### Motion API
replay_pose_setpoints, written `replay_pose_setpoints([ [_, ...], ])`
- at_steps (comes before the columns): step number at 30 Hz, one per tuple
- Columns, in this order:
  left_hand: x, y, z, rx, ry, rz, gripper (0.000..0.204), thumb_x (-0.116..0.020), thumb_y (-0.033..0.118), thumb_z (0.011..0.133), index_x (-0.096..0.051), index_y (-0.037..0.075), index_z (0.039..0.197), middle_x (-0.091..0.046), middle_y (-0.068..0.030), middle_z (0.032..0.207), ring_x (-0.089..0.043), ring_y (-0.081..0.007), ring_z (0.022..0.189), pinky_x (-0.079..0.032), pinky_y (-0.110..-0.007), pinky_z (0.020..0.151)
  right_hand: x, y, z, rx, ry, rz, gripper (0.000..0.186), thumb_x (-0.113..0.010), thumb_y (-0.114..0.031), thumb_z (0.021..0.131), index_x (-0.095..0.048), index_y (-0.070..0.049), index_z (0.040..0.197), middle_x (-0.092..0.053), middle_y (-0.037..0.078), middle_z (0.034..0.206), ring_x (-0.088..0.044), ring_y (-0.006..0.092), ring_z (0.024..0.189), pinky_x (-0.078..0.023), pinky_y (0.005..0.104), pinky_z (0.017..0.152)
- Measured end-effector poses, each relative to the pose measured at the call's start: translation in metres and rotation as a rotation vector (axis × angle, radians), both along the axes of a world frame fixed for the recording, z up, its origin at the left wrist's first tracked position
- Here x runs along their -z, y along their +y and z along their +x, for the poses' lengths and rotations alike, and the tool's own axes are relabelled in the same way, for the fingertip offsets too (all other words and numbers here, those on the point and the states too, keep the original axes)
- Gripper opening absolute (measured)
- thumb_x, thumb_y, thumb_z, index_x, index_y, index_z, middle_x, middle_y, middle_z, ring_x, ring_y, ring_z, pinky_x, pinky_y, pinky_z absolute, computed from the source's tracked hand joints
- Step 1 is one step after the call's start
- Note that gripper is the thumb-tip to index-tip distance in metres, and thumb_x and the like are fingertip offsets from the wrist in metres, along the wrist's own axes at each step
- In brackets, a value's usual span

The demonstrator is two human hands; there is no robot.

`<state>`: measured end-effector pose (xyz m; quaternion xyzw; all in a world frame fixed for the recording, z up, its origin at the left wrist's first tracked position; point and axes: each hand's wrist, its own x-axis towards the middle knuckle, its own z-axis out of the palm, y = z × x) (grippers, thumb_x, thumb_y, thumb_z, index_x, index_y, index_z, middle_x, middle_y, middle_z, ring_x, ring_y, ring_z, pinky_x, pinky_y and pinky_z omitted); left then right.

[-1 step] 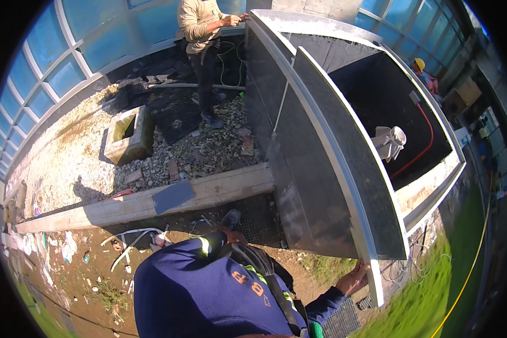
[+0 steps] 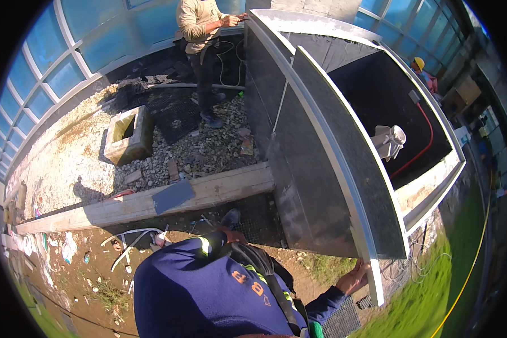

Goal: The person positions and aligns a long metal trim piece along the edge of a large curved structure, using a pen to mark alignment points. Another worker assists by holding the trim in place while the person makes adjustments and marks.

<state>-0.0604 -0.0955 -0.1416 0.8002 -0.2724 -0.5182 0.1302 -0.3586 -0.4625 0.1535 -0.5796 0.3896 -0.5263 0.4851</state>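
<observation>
A long, pale metal strip (image 2: 335, 163) runs along the top edge of a dark grey panel wall (image 2: 307, 208), its near end jutting past the panel. My right hand (image 2: 354, 277) is closed on the strip close to that end. At the far end, a person in a tan long-sleeved shirt (image 2: 200, 25) has both hands at the strip's corner. My left hand (image 2: 232, 235) is low beside my body, next to a black strap; its fingers are hidden. A second dark panel with a white edge (image 2: 352, 127) stands just right of the strip.
Behind the panels lies a dark open box with a pale rim (image 2: 428, 200), holding a grey pipe fitting (image 2: 390, 141) and a red conduit (image 2: 431, 135). A concrete beam (image 2: 225, 188) crosses leftward, past a hollow concrete block (image 2: 130, 147) on gravel. A yellow cord (image 2: 470, 265) trails at right.
</observation>
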Motion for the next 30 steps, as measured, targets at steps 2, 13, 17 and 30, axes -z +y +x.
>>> replay_pose_setpoints([
  [2,-0.001,-0.002,0.001,0.003,0.002,0.005,0.078,-0.072,0.061,0.090,-0.064,0.003,0.141,-0.073,-0.0208,0.123,-0.069,-0.0345,0.115,-0.053,-0.043,0.101,0.002,-0.002,0.009,-0.015,-0.101,0.012,0.053,-0.069,-0.036,0.105,-0.058,0.010,0.129,-0.065,0.019,0.128,-0.066,0.0246,0.118,-0.054,0.0384,0.109],
  [13,-0.004,-0.013,0.002,0.015,0.021,0.004,0.076,-0.071,0.060,0.091,-0.064,0.003,0.141,-0.074,-0.0206,0.121,-0.070,-0.0342,0.112,-0.054,-0.042,0.099,-0.015,0.011,0.019,-0.014,-0.188,0.054,0.049,-0.069,-0.033,0.105,-0.059,0.008,0.129,-0.066,0.018,0.128,-0.066,0.0229,0.118,-0.054,0.0381,0.108],
  [17,-0.003,-0.019,0.002,0.033,0.030,0.004,0.076,-0.071,0.060,0.091,-0.064,0.003,0.140,-0.074,-0.0205,0.120,-0.070,-0.0341,0.111,-0.054,-0.042,0.098,-0.018,0.012,0.019,0.011,-0.131,0.047,0.045,-0.069,-0.029,0.105,-0.059,0.007,0.128,-0.066,0.018,0.128,-0.066,0.0239,0.118,-0.056,0.0390,0.106],
  [30,-0.006,-0.023,0.010,0.066,0.039,0.006,0.074,-0.070,0.059,0.092,-0.065,0.003,0.139,-0.075,-0.0202,0.117,-0.071,-0.0337,0.108,-0.055,-0.042,0.095,0.001,0.001,0.016,-0.007,-0.277,-0.020,0.040,-0.069,-0.026,0.105,-0.058,0.006,0.128,-0.065,0.018,0.129,-0.066,0.0260,0.119,-0.058,0.0419,0.104],
])
